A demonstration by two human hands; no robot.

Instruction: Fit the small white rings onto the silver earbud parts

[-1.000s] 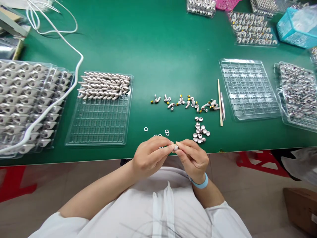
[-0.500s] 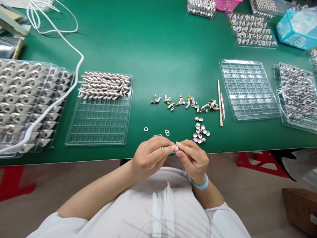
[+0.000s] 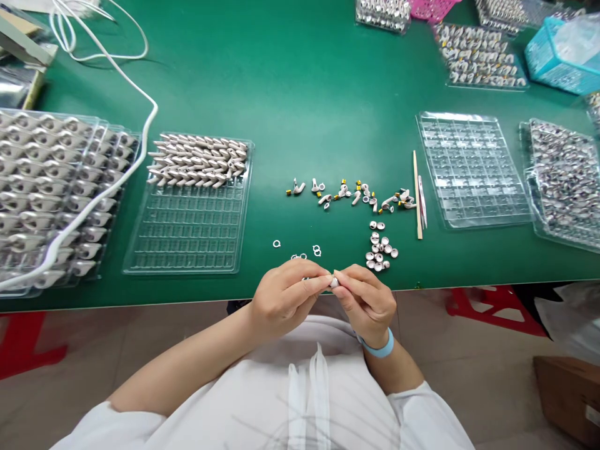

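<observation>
Both hands meet at the table's near edge, pinching one small light-coloured cap-like part (image 3: 334,282) between them. My left hand (image 3: 287,295) is closed with thumb and fingertips on its left side. From the other side my right hand (image 3: 368,303), with a light blue band on its wrist, grips the same part. Fingertips cover most of it. Just beyond lie several thin rings (image 3: 317,250). Several small round cups (image 3: 378,249) are grouped past my right hand. Farther off, a row of small curved pieces with yellow tabs (image 3: 356,194) stretches across the mat.
Left of centre is a clear tray (image 3: 187,231) partly filled with beige parts; larger filled trays (image 3: 42,187) and a white cable (image 3: 135,165) lie beyond it. To the right are a wooden stick (image 3: 417,194), tweezers (image 3: 422,200), clear trays (image 3: 473,169) and a blue basket (image 3: 560,59).
</observation>
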